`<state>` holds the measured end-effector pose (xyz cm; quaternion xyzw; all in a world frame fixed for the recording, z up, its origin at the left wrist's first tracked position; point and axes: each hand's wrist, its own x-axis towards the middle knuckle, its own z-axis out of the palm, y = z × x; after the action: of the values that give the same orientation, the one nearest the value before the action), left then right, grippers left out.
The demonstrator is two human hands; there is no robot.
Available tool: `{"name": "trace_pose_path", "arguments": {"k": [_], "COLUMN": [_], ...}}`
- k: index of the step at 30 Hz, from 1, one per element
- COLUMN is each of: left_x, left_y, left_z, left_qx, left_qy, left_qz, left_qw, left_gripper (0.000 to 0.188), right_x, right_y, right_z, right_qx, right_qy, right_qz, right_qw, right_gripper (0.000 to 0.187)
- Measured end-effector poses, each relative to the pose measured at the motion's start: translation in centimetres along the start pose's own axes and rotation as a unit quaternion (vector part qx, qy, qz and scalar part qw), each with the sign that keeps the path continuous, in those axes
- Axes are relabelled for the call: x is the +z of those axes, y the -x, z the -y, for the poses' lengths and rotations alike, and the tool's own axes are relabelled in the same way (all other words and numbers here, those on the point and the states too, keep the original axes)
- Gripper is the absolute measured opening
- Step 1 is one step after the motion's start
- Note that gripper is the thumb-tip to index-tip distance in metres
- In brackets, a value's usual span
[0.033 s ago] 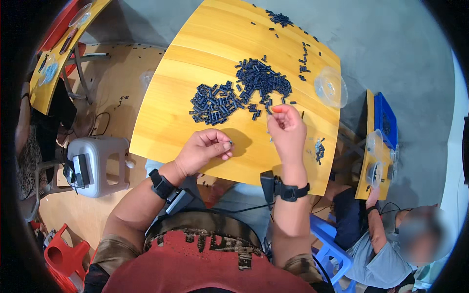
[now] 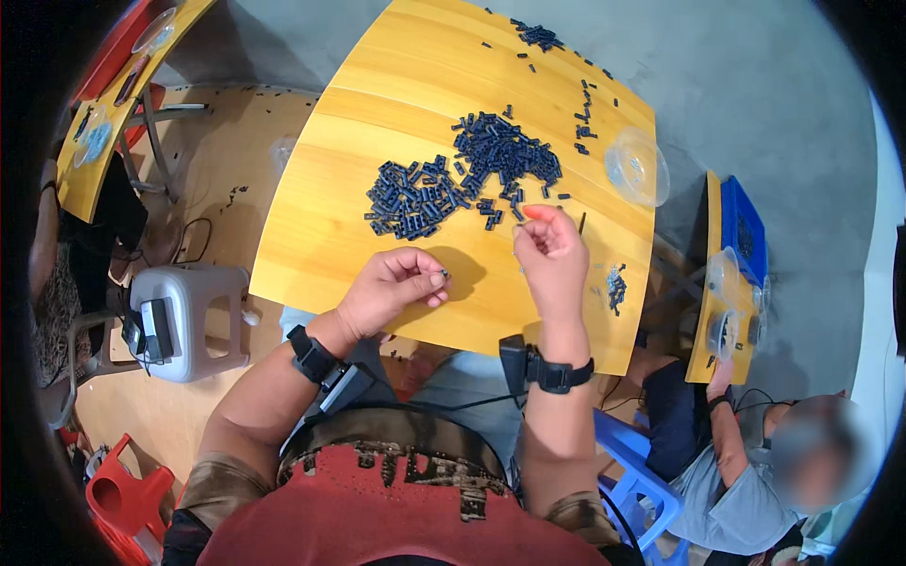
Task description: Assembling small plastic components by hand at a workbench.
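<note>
My left hand [image 2: 401, 285] is closed in a pinch near the table's front edge. Between its thumb and forefinger shows the tip of a small dark piece [image 2: 444, 274]; the fingers cover the rest. Farther right, my right hand [image 2: 553, 250] has thumb and forefinger drawn together beside a few loose black pieces [image 2: 493, 217]. Whatever its fingertips hold is too small to make out. Ahead of both hands lie two touching heaps of small black ribbed cylindrical parts, a left heap [image 2: 412, 200] and a larger right heap [image 2: 505, 151].
On the yellow wooden table [image 2: 321, 217], small silvery and dark bits [image 2: 615, 289] lie right of my right hand. A clear plastic bowl [image 2: 635, 168] stands at the right edge. More black parts [image 2: 540, 38] lie at the far end. A co-worker [image 2: 731, 481] sits at right; a grey stool [image 2: 189, 321] stands left.
My right hand has shifted very slightly to the left. My left hand keeps its pinch and place.
</note>
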<state>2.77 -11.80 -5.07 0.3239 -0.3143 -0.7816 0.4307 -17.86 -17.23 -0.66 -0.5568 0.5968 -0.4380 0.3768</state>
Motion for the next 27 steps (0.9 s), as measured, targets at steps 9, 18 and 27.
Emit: {"name": "trace_pose_path", "arguments": {"k": [9,18,27], "left_x": [1.5,6.1,7.9], "left_y": [1.0,5.3,7.9], "left_z": [0.3,-0.1,0.6], "left_qx": [0.029,-0.007,-0.034], "left_qy": [-0.077,-0.06,-0.07], "left_qz": [-0.036,-0.03,-0.015], "left_qw": [0.996,0.998,0.997], "left_gripper": [0.011,0.014,0.015], "right_x": [-1.4,-1.7,-2.2], "right_y": [6.5,11.0,14.3], "right_z": [1.0,3.5,2.8], "right_qx": [0.103,0.017,0.024], "right_qy": [-0.132,-0.178,-0.252], "right_qz": [0.042,0.097,0.091], "right_qw": [0.985,0.979,0.963], "right_gripper": [0.016,0.014,0.014]}}
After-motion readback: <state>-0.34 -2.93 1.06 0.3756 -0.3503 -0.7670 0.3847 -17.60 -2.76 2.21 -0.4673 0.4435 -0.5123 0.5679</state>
